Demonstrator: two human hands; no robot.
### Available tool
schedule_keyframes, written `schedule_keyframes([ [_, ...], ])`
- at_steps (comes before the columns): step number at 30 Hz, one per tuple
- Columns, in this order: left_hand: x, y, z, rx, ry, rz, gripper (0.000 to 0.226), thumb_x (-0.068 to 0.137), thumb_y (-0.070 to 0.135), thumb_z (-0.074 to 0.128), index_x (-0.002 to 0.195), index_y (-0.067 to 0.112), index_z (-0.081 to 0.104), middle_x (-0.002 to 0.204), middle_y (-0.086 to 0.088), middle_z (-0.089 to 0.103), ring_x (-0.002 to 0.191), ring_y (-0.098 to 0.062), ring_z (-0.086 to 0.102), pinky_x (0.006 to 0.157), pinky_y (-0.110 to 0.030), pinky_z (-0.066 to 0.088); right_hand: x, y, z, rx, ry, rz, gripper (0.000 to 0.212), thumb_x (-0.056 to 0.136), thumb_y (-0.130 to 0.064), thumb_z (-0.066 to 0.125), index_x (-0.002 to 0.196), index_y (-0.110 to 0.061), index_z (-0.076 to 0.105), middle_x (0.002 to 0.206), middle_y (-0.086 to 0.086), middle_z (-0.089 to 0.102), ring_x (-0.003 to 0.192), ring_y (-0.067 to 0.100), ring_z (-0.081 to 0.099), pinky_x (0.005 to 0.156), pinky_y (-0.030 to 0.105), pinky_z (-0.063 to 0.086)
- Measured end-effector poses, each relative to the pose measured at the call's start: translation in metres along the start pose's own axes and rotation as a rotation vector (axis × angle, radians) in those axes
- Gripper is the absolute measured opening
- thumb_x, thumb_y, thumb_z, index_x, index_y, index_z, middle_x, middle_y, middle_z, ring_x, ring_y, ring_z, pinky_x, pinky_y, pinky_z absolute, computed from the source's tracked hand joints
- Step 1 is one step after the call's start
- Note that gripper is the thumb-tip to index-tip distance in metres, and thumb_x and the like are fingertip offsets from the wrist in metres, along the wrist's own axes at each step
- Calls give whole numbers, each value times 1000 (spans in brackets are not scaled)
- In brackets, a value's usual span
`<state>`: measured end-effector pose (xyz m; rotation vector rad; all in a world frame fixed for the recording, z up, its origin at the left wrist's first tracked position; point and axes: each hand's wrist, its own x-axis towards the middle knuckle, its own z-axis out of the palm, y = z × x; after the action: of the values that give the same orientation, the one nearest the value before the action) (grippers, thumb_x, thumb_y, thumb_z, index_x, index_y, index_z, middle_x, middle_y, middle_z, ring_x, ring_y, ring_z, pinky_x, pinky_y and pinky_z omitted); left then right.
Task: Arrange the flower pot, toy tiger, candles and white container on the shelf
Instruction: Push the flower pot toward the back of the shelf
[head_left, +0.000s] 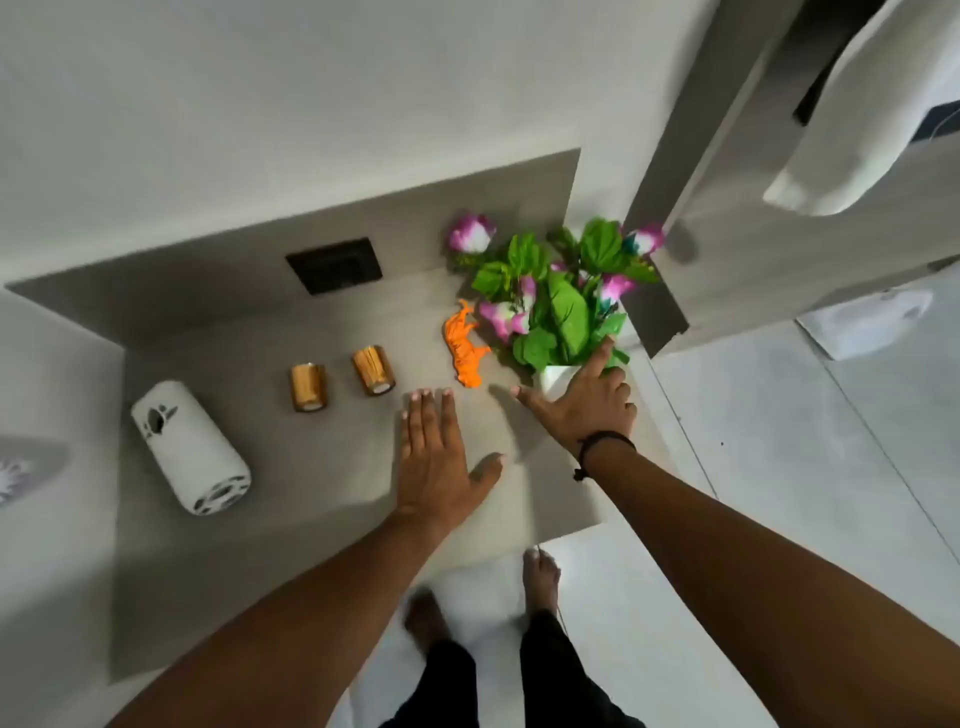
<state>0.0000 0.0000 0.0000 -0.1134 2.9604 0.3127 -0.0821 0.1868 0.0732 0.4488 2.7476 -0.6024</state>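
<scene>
1. Our right hand (584, 397) is spread wide against the white flower pot (553, 376).
2. Our left hand (434, 457) lies flat and open on the shelf (322, 467).
3. The toy tiger (464, 345) stands between our hands, with the candles (337, 379) and the white container (189, 447) left of them.

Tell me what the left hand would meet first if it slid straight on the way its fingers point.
Probably the toy tiger, lying just beyond the left hand; its fingers aim slightly left of it, so it might pass by.

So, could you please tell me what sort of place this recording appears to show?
Most likely a room in a home. A built-in grey shelf holds ornaments: a flower pot of artificial flowers, two gold candles and a toy tiger. The person stands barefoot on a pale tiled floor.
</scene>
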Motion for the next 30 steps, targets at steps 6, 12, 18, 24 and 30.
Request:
schedule_keyframes([
  [6, 5, -9, 29, 11, -16, -66, 125, 90, 92, 34, 174, 2, 9, 182, -28, 9, 171, -43, 8, 139, -59, 9, 26, 6, 38, 373, 89, 71, 126, 87, -42, 86, 173, -2, 4, 156, 29, 47, 143, 52, 50, 116, 58, 45],
  [12, 19, -14, 35, 43, 18, -32, 123, 92, 91, 36, 175, 5, 6, 183, -25, 5, 172, -41, 3, 139, -60, 11, 49, 13, 58, 680, 346, -144, 103, 88, -20, 90, 163, 9, 26, 159, 27, 46, 151, 42, 47, 129, 49, 39],
  [18, 32, -17, 40, 38, 68, -28, 120, 93, 86, 39, 175, 4, 7, 184, -23, 7, 172, -38, 4, 139, -59, 14, 92, -6, 68, 815, 366, -212, 107, 78, -28, 81, 162, 8, 24, 154, 15, 46, 142, 19, 46, 127, 27, 37],
  [24, 32, -21, 51, 24, 140, -3, 121, 95, 86, 42, 174, 2, 8, 184, -23, 7, 173, -37, 4, 139, -58, 12, 148, -33, 69, 861, 347, -233, 103, 77, -10, 82, 161, 4, 24, 145, 7, 50, 131, 20, 55, 108, 4, 39],
  [30, 31, -21, 51, 26, 146, -17, 120, 94, 87, 41, 174, 3, 9, 184, -22, 10, 173, -36, 4, 139, -58, 14, 174, -46, 68, 866, 371, -194, 104, 72, -10, 85, 158, 0, 28, 147, 15, 59, 132, 30, 64, 112, 40, 56],
])
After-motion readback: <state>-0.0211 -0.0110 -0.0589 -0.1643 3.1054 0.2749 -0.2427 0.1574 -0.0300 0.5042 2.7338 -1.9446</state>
